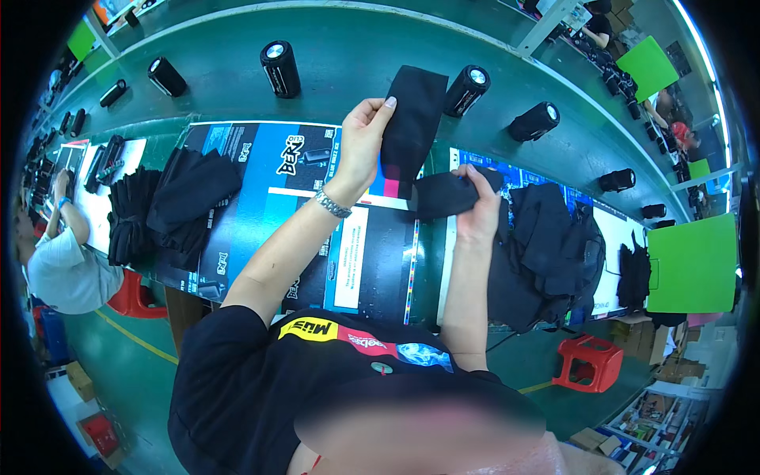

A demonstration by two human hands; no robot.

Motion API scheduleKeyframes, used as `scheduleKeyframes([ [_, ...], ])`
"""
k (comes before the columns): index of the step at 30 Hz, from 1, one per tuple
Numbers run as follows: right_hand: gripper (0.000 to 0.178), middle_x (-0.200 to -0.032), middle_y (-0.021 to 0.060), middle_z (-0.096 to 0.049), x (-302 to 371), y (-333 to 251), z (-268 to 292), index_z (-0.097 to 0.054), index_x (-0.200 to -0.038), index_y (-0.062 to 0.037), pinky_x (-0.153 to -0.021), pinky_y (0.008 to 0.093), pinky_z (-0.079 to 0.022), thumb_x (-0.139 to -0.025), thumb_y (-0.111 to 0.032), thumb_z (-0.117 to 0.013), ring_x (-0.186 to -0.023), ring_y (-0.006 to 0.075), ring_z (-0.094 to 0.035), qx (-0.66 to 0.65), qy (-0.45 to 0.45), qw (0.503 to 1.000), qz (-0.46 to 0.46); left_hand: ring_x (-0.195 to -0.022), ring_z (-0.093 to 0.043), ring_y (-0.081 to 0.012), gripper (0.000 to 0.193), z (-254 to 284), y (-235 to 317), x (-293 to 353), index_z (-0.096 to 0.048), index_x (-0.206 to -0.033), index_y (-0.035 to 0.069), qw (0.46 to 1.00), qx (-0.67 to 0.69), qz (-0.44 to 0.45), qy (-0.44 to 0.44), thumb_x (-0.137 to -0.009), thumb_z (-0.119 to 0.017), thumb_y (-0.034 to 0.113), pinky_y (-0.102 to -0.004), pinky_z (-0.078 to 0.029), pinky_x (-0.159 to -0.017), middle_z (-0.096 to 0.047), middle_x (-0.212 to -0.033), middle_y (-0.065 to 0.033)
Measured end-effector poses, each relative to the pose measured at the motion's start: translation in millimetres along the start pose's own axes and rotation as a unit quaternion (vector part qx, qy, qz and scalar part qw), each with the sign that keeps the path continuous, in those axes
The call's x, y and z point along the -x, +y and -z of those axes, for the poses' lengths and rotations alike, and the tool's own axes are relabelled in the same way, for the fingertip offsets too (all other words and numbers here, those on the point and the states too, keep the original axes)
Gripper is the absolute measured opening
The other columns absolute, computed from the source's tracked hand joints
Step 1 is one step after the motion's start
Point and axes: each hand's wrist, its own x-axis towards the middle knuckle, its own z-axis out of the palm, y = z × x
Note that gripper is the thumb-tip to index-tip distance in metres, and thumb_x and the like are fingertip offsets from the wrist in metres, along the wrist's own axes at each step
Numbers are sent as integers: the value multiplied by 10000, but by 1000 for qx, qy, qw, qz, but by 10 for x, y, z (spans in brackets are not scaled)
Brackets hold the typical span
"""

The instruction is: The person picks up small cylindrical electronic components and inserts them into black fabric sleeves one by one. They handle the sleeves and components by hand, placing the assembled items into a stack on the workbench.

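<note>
My left hand, with a metal watch at the wrist, pinches the edge of a flat black cloth strip between thumb and fingers. The strip stands up over the far edge of the bench. My right hand is closed on a second stretch of black cloth, which lies sideways just below the first. The two stretches meet near the middle; I cannot tell whether they are one piece. To the right, close to my right forearm, is a loose heap of black cloth pieces. A stack of similar black cloth pieces lies left of my left arm.
Black cylindrical speakers stand or lie along the green conveyor beyond the bench. Printed blue sheets cover the bench. A green panel stands at right, a red stool behind it. A co-worker sits at left.
</note>
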Motion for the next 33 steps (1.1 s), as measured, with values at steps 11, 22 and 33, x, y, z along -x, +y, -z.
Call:
scheduleKeyframes([
  [11, 248, -630, 45, -566, 252, -224, -542, -615, -963, 14, -464, 211, -335, -871, -210, -668, -497, 61, -469, 173, -11, 983, 51, -868, -573, -64, 152, -286, 276, 326, -644, -999, -12, 982, 46, 75, -169, -909, -612, 105, -213, -436, -806, -648, -964, -20],
  [22, 160, -806, 8, -623, 229, -158, -348, -636, -947, -18, -542, 220, -424, -816, -102, -672, -616, 69, -551, 223, -23, 974, 20, -981, -544, -158, 147, -475, 137, 219, -690, -978, 1, 898, -313, -259, -167, -869, -621, 71, -261, -423, -863, -601, -1081, -66],
  [33, 141, -881, 44, -650, -975, -834, -89, -655, -973, 19, -734, 273, -468, -868, -68, -618, -816, 116, -594, 232, 34, 958, 162, -892, -581, -110, 189, -969, -588, -715, -682, -958, -31, 962, -141, -56, -227, -855, -672, 127, -255, -471, -777, -620, -983, -44],
])
